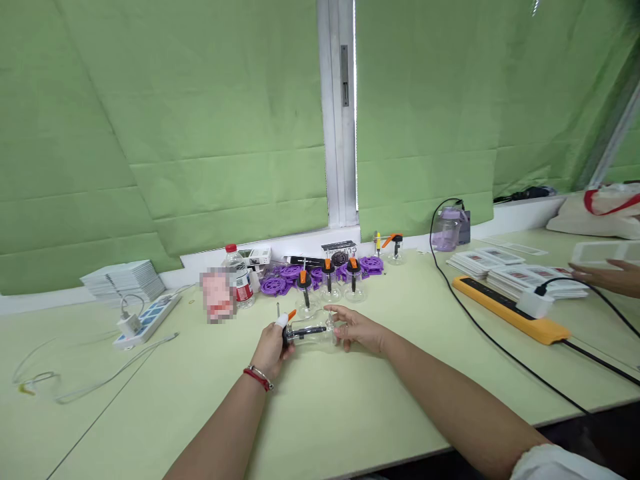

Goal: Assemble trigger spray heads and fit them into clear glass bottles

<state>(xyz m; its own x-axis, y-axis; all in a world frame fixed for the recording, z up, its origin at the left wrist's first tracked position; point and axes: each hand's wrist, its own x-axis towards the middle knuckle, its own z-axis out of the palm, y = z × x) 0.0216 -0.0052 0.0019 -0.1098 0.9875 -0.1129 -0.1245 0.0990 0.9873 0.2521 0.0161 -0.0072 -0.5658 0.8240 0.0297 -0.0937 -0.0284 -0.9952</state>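
Black-capped jar (314, 340) lies sideways, cap (285, 337) clasped in left grip (274, 341), other end in right grip (356, 328).

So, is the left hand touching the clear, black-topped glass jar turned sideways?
Touching: head view shows the left hand gripping the jar by its black top.

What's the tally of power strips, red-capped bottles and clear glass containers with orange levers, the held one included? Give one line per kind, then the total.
Clear glass containers with black tops and orange levers: 5
Long white power strip and long orange-and-black power strip: 2
Clear plastic bottle with red cap: 1
Total: 8
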